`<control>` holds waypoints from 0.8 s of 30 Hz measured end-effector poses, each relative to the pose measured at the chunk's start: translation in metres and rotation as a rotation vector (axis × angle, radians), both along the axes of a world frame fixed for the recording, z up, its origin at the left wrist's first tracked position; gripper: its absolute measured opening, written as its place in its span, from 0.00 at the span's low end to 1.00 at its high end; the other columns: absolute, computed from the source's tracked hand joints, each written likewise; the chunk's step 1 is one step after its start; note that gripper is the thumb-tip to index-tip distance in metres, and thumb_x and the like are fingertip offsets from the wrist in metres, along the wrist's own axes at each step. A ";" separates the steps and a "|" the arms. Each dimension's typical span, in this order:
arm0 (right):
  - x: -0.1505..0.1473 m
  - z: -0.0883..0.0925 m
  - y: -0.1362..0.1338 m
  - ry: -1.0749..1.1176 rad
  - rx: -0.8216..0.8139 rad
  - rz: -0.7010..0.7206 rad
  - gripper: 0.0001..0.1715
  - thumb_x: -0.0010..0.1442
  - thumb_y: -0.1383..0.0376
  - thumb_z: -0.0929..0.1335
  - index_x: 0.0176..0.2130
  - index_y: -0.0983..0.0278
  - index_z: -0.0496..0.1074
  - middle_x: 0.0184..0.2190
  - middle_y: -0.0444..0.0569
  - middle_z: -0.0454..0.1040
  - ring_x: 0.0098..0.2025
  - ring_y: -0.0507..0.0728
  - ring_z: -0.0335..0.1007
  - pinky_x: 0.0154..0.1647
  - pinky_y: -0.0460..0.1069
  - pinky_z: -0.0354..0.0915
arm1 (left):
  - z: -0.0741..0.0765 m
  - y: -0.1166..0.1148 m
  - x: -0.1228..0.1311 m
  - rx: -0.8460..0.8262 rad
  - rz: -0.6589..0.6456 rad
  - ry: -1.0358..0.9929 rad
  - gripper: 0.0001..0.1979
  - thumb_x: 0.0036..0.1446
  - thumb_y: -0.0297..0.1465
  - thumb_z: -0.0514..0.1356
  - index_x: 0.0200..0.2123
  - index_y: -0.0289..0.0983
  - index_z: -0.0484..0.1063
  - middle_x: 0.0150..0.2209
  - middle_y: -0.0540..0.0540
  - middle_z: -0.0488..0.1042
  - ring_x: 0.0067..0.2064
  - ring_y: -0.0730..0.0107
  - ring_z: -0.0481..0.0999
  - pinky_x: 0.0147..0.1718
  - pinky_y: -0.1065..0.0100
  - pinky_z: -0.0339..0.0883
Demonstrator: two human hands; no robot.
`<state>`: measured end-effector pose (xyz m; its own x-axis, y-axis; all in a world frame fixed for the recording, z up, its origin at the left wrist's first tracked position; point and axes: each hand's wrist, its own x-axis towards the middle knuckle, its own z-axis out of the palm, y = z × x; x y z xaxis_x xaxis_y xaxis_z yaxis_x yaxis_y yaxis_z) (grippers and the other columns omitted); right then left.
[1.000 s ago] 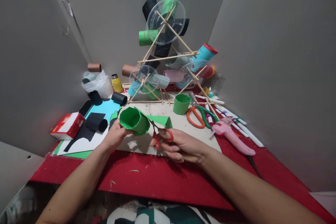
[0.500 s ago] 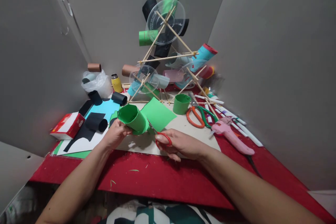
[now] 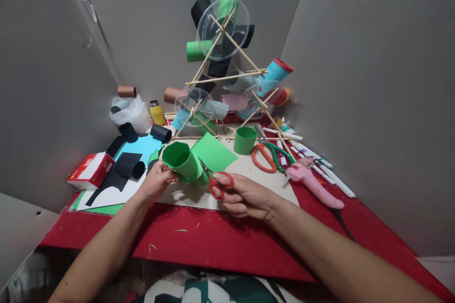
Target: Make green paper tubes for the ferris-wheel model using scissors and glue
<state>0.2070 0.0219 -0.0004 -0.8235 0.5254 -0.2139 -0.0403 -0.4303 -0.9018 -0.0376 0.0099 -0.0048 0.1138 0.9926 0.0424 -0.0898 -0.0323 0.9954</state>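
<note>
My left hand [image 3: 161, 179] grips a green paper tube [image 3: 185, 163] by its left side, its open end tilted up toward the left. In my right hand [image 3: 245, 194] are red-handled scissors [image 3: 217, 184], fingers through the loops. Their blades stand apart at the tube's lower right end, where a green paper edge flares out. Whether the blades touch the paper I cannot tell. Behind the tube lies a flat green paper sheet [image 3: 216, 154]. A shorter green tube [image 3: 245, 140] stands upright to its right.
At the back stands a stick frame [image 3: 227, 75] carrying clear plastic discs [image 3: 206, 33] and coloured tubes. Large scissors [image 3: 265, 158], a pink glue gun [image 3: 314, 182] and several markers [image 3: 334, 180] lie right. Black paper [image 3: 117, 182], a red box [image 3: 93, 170] and a plastic bag [image 3: 133, 113] are left.
The scissors' blades have opened and drawn back slightly from the tube's end, the handles spreading in my right hand. The tube has shifted a little to the right.
</note>
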 end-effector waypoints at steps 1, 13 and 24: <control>-0.001 0.000 -0.002 -0.002 0.004 -0.004 0.32 0.51 0.37 0.69 0.26 0.62 0.64 0.12 0.29 0.47 0.11 0.44 0.41 0.10 0.41 0.45 | 0.000 0.000 0.000 0.007 0.002 0.005 0.03 0.39 0.23 0.61 0.21 0.35 0.70 0.19 0.53 0.66 0.24 0.74 0.65 0.29 0.70 0.62; 0.000 0.004 -0.008 -0.063 0.153 -0.042 0.33 0.56 0.37 0.65 0.26 0.63 0.64 0.08 0.30 0.48 0.10 0.46 0.47 0.11 0.42 0.43 | 0.001 -0.004 0.003 -0.033 -0.018 -0.030 0.10 0.35 0.21 0.61 0.26 0.34 0.75 0.24 0.50 0.72 0.29 0.70 0.69 0.30 0.69 0.63; 0.004 0.005 0.001 -0.077 0.225 0.023 0.32 0.53 0.39 0.69 0.24 0.64 0.63 0.13 0.34 0.58 0.11 0.44 0.50 0.12 0.42 0.45 | 0.006 -0.007 0.003 -0.093 -0.033 -0.128 0.23 0.34 0.21 0.62 0.40 0.34 0.78 0.37 0.44 0.79 0.39 0.59 0.76 0.37 0.63 0.69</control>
<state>0.2110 0.0227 0.0045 -0.8214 0.5485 -0.1563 0.0396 -0.2185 -0.9750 -0.0342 0.0030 0.0007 0.1461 0.9887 -0.0333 -0.2154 0.0647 0.9744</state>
